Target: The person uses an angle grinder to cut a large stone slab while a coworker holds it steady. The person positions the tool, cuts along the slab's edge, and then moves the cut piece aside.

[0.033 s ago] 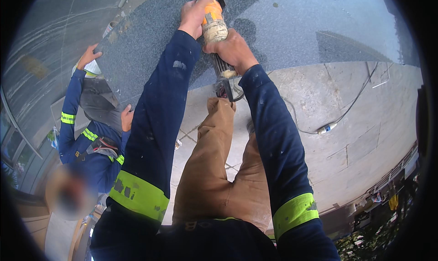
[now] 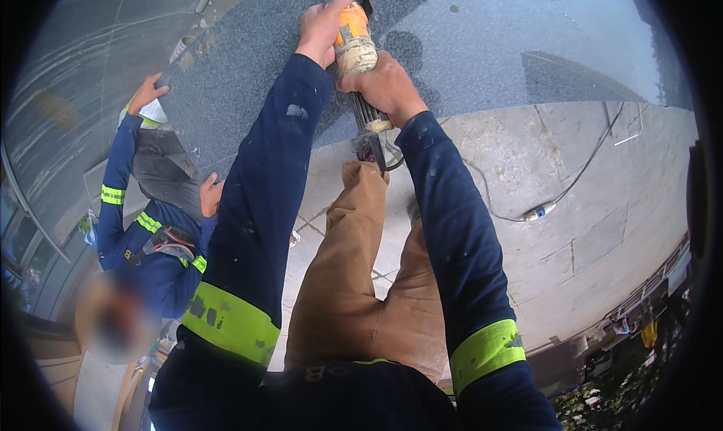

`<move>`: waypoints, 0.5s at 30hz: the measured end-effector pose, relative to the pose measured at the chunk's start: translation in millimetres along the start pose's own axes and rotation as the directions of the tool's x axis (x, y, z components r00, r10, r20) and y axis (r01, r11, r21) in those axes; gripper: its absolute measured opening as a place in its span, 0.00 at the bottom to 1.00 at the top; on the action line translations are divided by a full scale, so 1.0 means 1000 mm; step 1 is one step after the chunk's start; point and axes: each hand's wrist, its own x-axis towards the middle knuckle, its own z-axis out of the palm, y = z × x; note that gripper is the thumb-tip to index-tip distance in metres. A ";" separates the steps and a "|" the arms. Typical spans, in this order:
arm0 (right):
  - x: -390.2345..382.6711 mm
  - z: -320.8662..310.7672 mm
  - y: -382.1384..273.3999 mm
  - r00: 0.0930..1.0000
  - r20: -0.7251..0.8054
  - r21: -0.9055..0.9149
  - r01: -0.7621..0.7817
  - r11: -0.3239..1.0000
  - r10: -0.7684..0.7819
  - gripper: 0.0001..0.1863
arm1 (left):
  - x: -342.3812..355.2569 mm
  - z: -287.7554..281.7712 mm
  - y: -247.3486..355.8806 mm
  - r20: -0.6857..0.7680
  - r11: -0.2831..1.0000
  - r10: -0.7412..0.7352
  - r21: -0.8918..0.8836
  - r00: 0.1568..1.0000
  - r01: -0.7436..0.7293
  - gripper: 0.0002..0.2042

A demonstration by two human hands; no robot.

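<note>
An angle grinder (image 2: 354,43) with a dusty orange body is pressed against a dark grey speckled stone slab (image 2: 489,32). My left hand (image 2: 320,26) grips the grinder near its head. Lower down, my right hand (image 2: 385,88) is closed around its ribbed rear body. Both my arms are in dark blue sleeves with yellow reflective bands. My tan trouser legs show below the tool.
A co-worker in blue with reflective stripes crouches at the left, one hand (image 2: 147,92) flat on the slab. A cable with a plug connector (image 2: 538,213) trails over the pale paved floor (image 2: 602,228). Railings and greenery sit at the lower right.
</note>
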 end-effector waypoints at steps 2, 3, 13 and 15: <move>-0.007 0.002 0.006 1.000 -0.002 0.000 0.006 1.000 -0.006 0.39 | -0.007 0.000 -0.002 0.003 1.000 -0.003 -0.030 1.000 0.003 0.20; -0.010 0.004 0.008 1.000 -0.001 0.015 -0.009 1.000 0.009 0.38 | -0.010 0.000 -0.002 0.005 0.999 -0.004 -0.044 1.000 0.005 0.20; -0.028 0.002 0.010 0.999 -0.001 0.022 -0.036 0.999 0.036 0.37 | -0.021 0.004 -0.012 -0.057 1.000 -0.014 -0.028 0.998 0.012 0.28; -0.025 0.002 0.011 1.000 -0.013 -0.002 -0.021 1.000 0.021 0.37 | -0.020 0.005 -0.011 -0.035 0.999 -0.021 -0.041 0.999 0.019 0.27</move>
